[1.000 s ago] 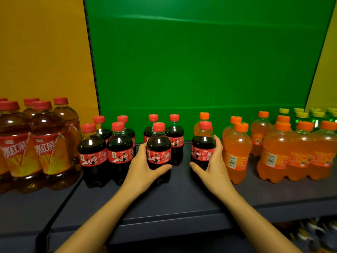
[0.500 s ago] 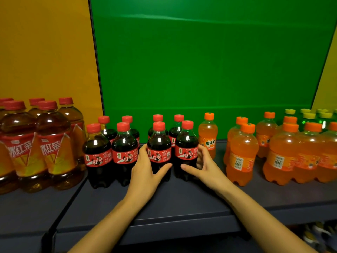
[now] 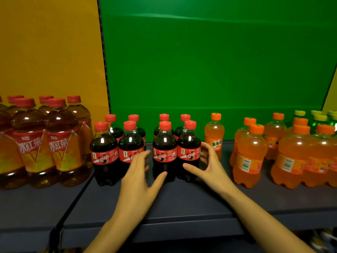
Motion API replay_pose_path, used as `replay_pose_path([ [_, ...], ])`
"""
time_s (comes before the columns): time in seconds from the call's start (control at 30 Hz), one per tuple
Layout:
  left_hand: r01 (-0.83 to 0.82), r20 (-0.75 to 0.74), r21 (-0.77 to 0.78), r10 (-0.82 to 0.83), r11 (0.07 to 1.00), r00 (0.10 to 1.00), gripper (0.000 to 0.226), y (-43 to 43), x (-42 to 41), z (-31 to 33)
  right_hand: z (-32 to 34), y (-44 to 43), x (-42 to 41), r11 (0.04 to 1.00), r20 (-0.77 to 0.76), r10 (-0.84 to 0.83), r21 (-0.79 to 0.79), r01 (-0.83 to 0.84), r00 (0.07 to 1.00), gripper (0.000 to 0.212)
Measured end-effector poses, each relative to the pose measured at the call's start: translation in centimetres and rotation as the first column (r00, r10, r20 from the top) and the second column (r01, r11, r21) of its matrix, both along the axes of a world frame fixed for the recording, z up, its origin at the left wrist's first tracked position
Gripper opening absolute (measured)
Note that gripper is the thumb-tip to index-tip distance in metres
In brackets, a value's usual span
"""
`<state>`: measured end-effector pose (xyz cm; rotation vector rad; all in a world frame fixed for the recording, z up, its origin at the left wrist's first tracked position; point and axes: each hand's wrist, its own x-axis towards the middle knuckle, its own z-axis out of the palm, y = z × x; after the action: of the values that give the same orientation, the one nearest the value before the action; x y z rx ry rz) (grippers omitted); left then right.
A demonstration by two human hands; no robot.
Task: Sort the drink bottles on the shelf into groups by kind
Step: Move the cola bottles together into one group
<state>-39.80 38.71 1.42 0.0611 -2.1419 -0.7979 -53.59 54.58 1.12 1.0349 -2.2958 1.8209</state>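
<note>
The left hand [image 3: 138,179] and right hand [image 3: 211,167] are open, holding nothing. The cola bottles [image 3: 165,152] stand just beside the lone orange bottle [image 3: 214,136]. They look full, heavy and slippery; grab the middle

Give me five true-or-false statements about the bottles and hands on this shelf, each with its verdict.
1. The cola bottles have red caps. True.
2. One orange soda bottle stands apart, between the colas and the other orange bottles. True.
3. The green bottles stand at the far left. False: they are at the far right, and the tea bottles are at the left.
4. The left hand lifts a cola off the shelf. False: every cola stands on the shelf, and this hand's fingers are stretched out and hold nothing.
5. The right hand rests on a tea bottle. False: it is beside the rightmost front cola.
</note>
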Motion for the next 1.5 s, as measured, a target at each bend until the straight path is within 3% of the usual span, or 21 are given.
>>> replay_pose_path([
  [0.07,-0.129,-0.125,-0.076,0.119,0.989,0.985,0.047,-1.1,1.7,0.4,0.3,0.0,-0.4,1.000,0.033,0.000,0.005,0.000,0.999,0.113],
  [0.17,-0.305,-0.241,-0.053,0.284,0.951,0.928,0.066,-3.8,3.3,1.4,1.1,-0.4,-0.9,1.000,0.095,0.028,0.001,-0.028,0.995,0.128],
  [0.23,-0.304,-0.159,0.092,0.315,0.948,0.936,0.091,-5.5,3.6,2.0,1.7,-0.9,-1.1,0.997,0.113,0.071,-0.013,-0.070,0.991,0.128],
  [0.37,-0.162,0.066,0.344,0.149,0.925,0.987,0.120,-8.1,3.2,2.4,1.9,-2.0,-1.5,0.989,0.112,0.140,-0.068,-0.133,0.984,0.126],
  [0.53,0.002,0.123,0.524,-0.079,0.852,0.989,0.111,-9.9,1.6,2.7,1.8,-2.4,-1.7,0.975,0.105,0.194,-0.131,-0.180,0.975,0.116],
  [0.63,0.077,0.129,0.538,-0.173,0.840,0.976,0.118,-11.1,1.0,2.6,1.9,-2.5,-1.7,0.973,0.092,0.201,-0.137,-0.187,0.975,0.121],
  [0.8,0.160,0.112,0.553,-0.263,0.818,0.958,0.108,-11.4,0.7,2.7,1.8,-2.4,-1.7,0.976,0.100,0.190,-0.128,-0.177,0.977,0.121],
  [1.0,0.183,0.075,0.542,-0.264,0.820,0.962,0.074,-10.8,0.4,2.8,1.8,-2.8,-1.8,0.979,0.098,0.186,-0.108,-0.175,0.978,0.116],
  [1.2,0.219,0.063,0.556,-0.303,0.802,0.951,0.089,-10.7,0.4,2.7,2.0,-3.2,-1.6,0.975,0.110,0.205,-0.105,-0.194,0.972,0.118],
  [1.43,0.203,0.058,0.549,-0.280,0.811,0.958,0.068,-10.5,0.5,2.6,2.2,-3.0,-1.0,0.980,0.109,0.196,-0.059,-0.191,0.975,0.116],
  [1.5,0.143,0.058,0.533,-0.204,0.834,0.977,0.083,-10.2,1.0,2.8,2.4,-2.7,-0.4,0.983,0.105,0.179,-0.053,-0.174,0.978,0.107],
])
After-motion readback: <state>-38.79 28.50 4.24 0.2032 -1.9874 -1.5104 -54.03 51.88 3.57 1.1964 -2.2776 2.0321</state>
